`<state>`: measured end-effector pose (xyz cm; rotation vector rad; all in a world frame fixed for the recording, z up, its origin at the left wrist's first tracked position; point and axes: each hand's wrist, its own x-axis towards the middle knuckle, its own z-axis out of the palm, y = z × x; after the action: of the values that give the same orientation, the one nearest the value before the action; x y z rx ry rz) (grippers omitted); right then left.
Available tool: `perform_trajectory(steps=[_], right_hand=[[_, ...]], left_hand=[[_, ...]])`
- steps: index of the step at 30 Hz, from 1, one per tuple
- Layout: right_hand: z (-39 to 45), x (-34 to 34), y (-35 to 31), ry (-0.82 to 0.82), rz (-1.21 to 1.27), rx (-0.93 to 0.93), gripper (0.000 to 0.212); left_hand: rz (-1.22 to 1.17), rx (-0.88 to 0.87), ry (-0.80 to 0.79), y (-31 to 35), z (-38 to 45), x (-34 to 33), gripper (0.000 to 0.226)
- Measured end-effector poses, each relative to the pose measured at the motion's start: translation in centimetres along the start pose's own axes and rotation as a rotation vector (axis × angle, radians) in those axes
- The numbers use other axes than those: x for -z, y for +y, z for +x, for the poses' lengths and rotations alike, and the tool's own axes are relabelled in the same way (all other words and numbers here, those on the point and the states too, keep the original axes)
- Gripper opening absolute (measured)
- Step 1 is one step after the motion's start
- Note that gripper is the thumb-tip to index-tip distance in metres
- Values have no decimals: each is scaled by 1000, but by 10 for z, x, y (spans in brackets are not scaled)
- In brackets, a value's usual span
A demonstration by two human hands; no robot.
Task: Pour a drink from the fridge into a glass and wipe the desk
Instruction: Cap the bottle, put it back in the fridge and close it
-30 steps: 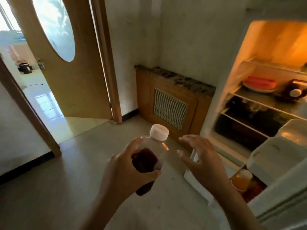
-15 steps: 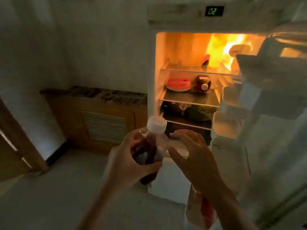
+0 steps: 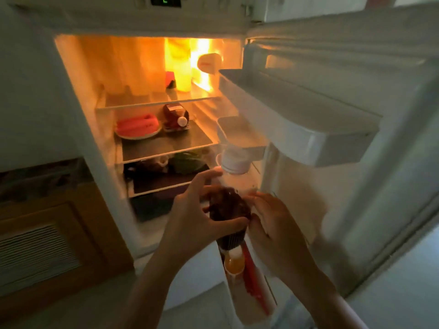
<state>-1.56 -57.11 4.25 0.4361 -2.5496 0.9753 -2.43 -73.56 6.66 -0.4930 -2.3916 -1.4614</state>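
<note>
Two hands now hold the bottle (image 3: 231, 198) in front of the open fridge (image 3: 152, 138): a second ago only the left hand (image 3: 202, 217) gripped it, while the right hand (image 3: 273, 224) hovered spread. The left fingers wrap the dark lower body; the right fingers close on its far side. The view has swung from the doorway to the shelves. Judging by this, the drink is fetched; no glass or tabletop shows yet.

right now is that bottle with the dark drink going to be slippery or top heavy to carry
The bottle looks only partly filled, dark liquid low and clear plastic above, so it is probably bottom-weighted and fairly light. It came from the lit fridge, so it may be cold and slightly slick. The left hand wraps it and the right hand steadies it, which should hold.
</note>
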Motion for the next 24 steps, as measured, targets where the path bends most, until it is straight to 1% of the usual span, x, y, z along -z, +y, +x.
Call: perform_trajectory(steps=[4, 6, 7, 10, 11, 13, 14, 16, 18, 21, 24], right_hand=[[1, -3, -7, 140, 47, -172, 17], [-2, -3, -14, 216, 30, -279, 14], [-4, -3, -18, 247, 0, -316, 15], [-12, -1, -30, 286, -110, -363, 29], [-16, -1, -34, 298, -134, -385, 28], [-24, 0, -38, 337, -189, -419, 15], [-30, 1, -39, 346, -221, -442, 15], [-43, 2, -40, 345, -292, -511, 26], [-54, 4, -43, 361, -374, -581, 32], [-66, 5, -51, 422, -464, -639, 34], [-75, 7, -50, 476, -554, -639, 30]], left_hand=[[-71, -39, -111, -13, 29, -8, 81], [-117, -64, -156, -15, 39, -15, 81], [-140, -77, -171, -16, 42, -20, 81], [-202, -100, -179, -22, 48, -38, 84], [-224, -99, -190, -23, 48, -45, 84], [-259, -89, -222, -26, 49, -56, 82], [-272, -83, -234, -27, 49, -60, 82], [-285, -90, -248, -29, 48, -67, 84], [-296, -98, -260, -31, 46, -70, 85], [-322, -63, -291, -33, 40, -74, 87], [-342, -64, -324, -36, 39, -80, 91]])
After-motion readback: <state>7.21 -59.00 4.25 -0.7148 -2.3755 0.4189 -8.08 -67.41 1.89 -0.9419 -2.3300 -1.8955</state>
